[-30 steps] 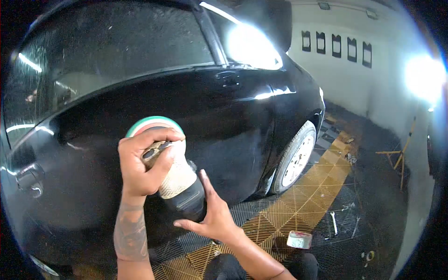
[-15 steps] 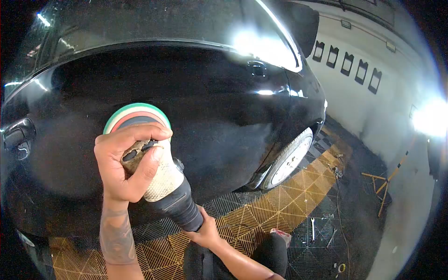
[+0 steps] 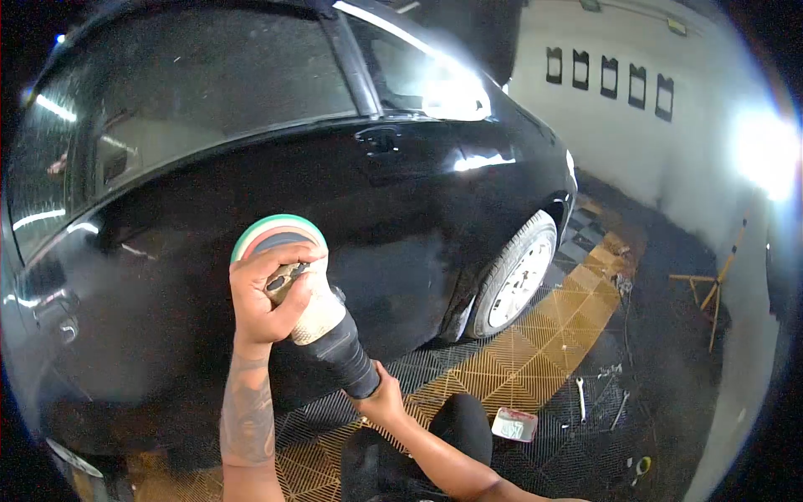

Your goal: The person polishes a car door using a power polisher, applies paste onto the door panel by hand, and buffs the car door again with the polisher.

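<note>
A car polisher with a round green, white and orange pad is held against the side of a black car. Over the polisher's head, my left hand is closed, thumb and fingers wrapped about it near the pad. My right hand grips the black rear end of the tool, lower down. The pad's face is turned to the door panel, so the contact itself is hidden.
On the tiled floor to the right lie a wrench, a small tray and a tape roll. The car's wheel stands beyond. A yellow stand is by the wall, close to a bright lamp.
My view has swung toward the car's right end, bringing more of the wheel and floor tray into sight. The polisher stays in both hands, its pad at the door panel.
</note>
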A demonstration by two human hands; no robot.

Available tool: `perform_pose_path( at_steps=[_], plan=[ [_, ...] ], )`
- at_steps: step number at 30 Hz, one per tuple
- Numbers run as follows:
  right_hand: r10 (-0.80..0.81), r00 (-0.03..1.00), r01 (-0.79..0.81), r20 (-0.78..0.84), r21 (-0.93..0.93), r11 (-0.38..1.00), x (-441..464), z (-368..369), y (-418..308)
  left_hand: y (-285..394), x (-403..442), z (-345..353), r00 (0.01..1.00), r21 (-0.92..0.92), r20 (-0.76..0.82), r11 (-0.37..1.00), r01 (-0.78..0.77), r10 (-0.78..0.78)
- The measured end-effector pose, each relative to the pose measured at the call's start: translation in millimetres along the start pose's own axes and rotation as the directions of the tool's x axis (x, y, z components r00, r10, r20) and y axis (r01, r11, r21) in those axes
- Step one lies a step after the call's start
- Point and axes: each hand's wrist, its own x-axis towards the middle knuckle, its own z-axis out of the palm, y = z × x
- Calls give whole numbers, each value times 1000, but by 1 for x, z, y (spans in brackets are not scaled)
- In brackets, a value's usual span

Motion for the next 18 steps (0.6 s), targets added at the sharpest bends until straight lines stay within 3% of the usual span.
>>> perform_pose_path(
  at_steps=[1, 4, 5, 6, 8, 10, 11, 12, 13, 14, 15, 16, 18],
  plan=[
    [55, 998, -55, -10, 9, 998, 1, -6, -1, 1, 1, 9, 1000, -1, 27, 1000, -1, 1],
    [-3, 995, 12, -97, 89, 996, 9, -11, 25, 7, -13, 38, 963, 84, -268, 996, 1, 22],
    [-5, 996, 11, -87, 76, 997, 10, -19, 22, 5, -37, 35, 973, 154, -226, 988, -10, 45],
    [28, 993, -16, -117, 103, 995, 13, -23, 20, 7, -59, 46, 926, 165, -356, 984, -71, 126],
    [39, 999, -35, -24, 136, 990, 1, -34, 25, 10, -136, 51, 946, 217, -323, 974, 59, 15],
    [47, 998, -53, 34, 203, 978, -16, -26, 41, 16, -213, 71, 882, -4, -318, 931, 364, -347],
    [70, 994, -91, 84, 282, 955, -25, -20, 44, 21, -223, 71, 846, -107, -151, 859, 501, -512],
    [14, 998, -40, 63, 426, 904, -39, -7, 50, 25, -234, 70, 754, -154, 37, 742, 653, -656],
    [50, 990, -119, 134, 579, 807, -51, 10, 58, 30, -246, 69, 624, -134, 212, 610, 781, -752],
    [16, 992, -107, 128, 745, 658, -66, 29, 65, 19, -248, 72, 661, -214, 297, 626, 750, -689],
    [42, 981, -180, 192, 790, 586, -77, 29, 53, 17, -241, 79, 639, -281, 275, 575, 768, -719],
    [53, 975, -207, 214, 808, 552, -87, 33, 50, 15, -236, 80, 576, -338, 348, 474, 813, -740],
    [34, 975, -196, 217, 787, 585, -100, 34, 48, 15, -226, 79, 464, -278, 524, 371, 886, -714]
  ],
)
